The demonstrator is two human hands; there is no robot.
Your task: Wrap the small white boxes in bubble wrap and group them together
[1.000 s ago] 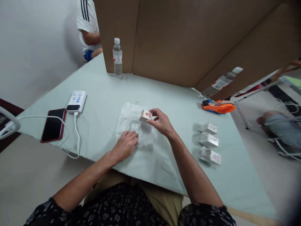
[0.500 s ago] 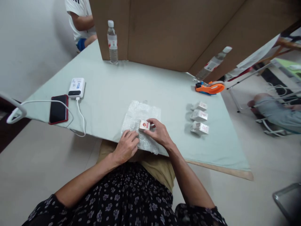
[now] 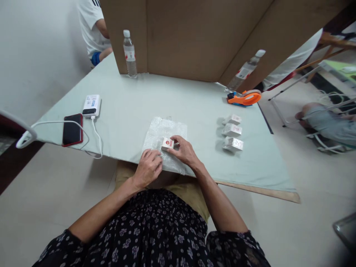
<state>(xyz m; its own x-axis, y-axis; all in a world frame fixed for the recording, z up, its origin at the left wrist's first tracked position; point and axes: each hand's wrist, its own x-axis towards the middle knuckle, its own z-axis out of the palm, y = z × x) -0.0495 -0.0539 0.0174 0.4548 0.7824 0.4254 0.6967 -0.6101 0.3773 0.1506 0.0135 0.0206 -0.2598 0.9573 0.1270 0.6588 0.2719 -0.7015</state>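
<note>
A small white box with a red round mark (image 3: 167,144) sits on a sheet of bubble wrap (image 3: 155,131) at the table's near edge. My right hand (image 3: 185,151) grips the box by its right end between thumb and fingers. At the lower left of the sheet, my left hand (image 3: 148,167) has its fingers bent and closed over the edge of the bubble wrap, just left of the box. Its thumb is mostly hidden. Off to the right, three small wrapped boxes (image 3: 233,130) stand in a row.
An orange tape dispenser (image 3: 246,98) lies at the right, by a water bottle (image 3: 244,71). Another bottle (image 3: 129,55) stands before a cardboard screen (image 3: 183,40). At left are a power bank (image 3: 91,105), a phone (image 3: 72,129) and a white cable (image 3: 98,139). People sit beyond the table.
The view has shifted slightly. Both hands keep nearly the same places, the right still gripping the small box over the bubble wrap.
</note>
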